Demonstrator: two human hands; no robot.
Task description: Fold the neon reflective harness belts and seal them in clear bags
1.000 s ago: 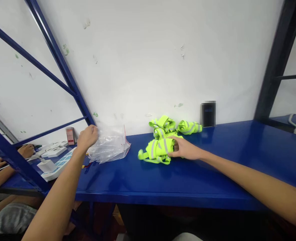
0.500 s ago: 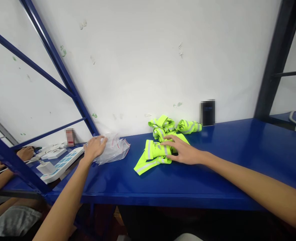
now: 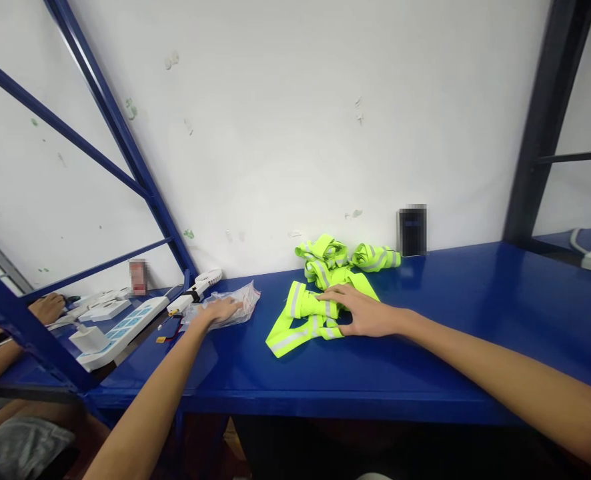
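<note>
My left hand [image 3: 219, 309] lies on a pile of clear plastic zip bags [image 3: 247, 297], its fingers stretched out over them. My right hand [image 3: 363, 312] grips a rolled fluorescent yellow reflective strap [image 3: 303, 301] from the right, fingertips on top and thumb low at the side. A loose end of this strap [image 3: 286, 341] bends out toward the front left. Just behind lie more bunched yellow straps [image 3: 325, 252], and another rolled strap [image 3: 375, 257] sits to their right. My right palm hides part of the gripped roll.
Left of the bags are a small white fan [image 3: 208, 277] and a yellow connector with wires [image 3: 162, 339]. A white power strip [image 3: 125, 331] lies beyond the blue post. A dark blurred box [image 3: 412, 231] stands against the wall. Another person's hand [image 3: 48, 307] is at far left.
My left hand has moved right and down onto the bags, which look flatter, and the fan and wires now show. My right hand has closed more around the reflective strap, tilting its roll slightly.
</note>
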